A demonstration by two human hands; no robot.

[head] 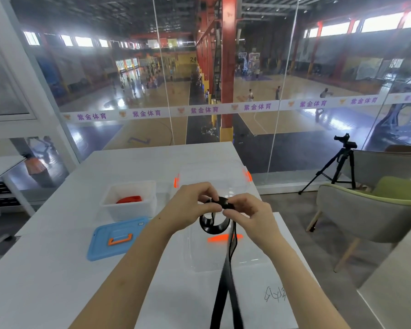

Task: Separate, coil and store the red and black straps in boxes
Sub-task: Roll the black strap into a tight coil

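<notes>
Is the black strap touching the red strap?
Apart. The head view shows the black strap held in both hands, while the red strap lies in the white box.

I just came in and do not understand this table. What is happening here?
A person is coiling a black strap with both hands: the left hand and right hand pinch the started coil above a clear box, while the rest hangs down loose. A red strap already lies in the white box; its blue lid lies beside.
</notes>
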